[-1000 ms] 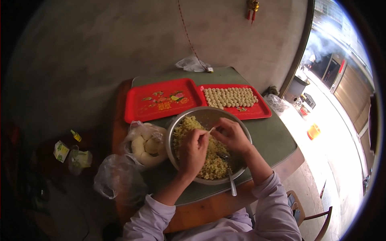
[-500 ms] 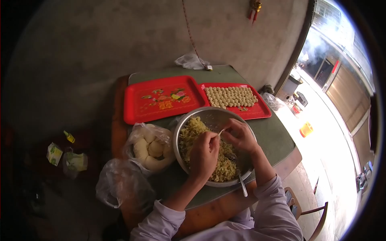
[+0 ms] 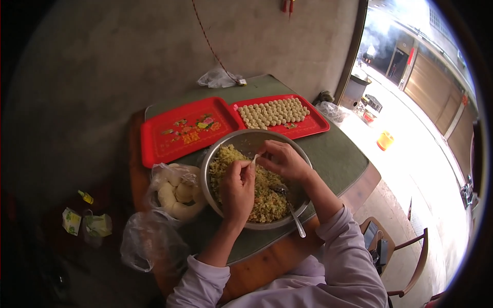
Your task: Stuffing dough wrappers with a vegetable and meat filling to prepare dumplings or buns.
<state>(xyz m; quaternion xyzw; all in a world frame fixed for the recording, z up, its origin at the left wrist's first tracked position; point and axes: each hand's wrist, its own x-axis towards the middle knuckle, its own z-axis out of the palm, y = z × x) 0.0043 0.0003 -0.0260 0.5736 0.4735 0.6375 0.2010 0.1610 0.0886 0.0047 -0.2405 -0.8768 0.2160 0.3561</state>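
Over a large steel bowl (image 3: 257, 137), both my hands pinch a small pale piece of dough (image 3: 255, 158) between their fingertips. My left hand (image 3: 239, 191) is closed on its left side, thumb up. From the right, my right hand (image 3: 282, 160) grips its upper edge with curled fingers. Under them the bowl holds a crumbly yellow-green filling (image 3: 267, 205). A metal spoon (image 3: 297, 222) rests in it, its handle over the near rim. Left of the bowl, thick rolls of white dough (image 3: 177, 205) lie in a clear plastic bag.
Behind the bowl, a red tray (image 3: 317, 126) carries rows of small round dough pieces (image 3: 275, 112). A flower-printed red tray (image 3: 164, 146) overlaps its left side. A crumpled plastic bag (image 3: 146, 241) hangs over the table's left edge. At the right stands a wooden chair (image 3: 421, 262).
The view has shifted, so table and trays sit further left in it. My hands stay over the bowl, still pinching the dough piece, with the fingers slightly moved.
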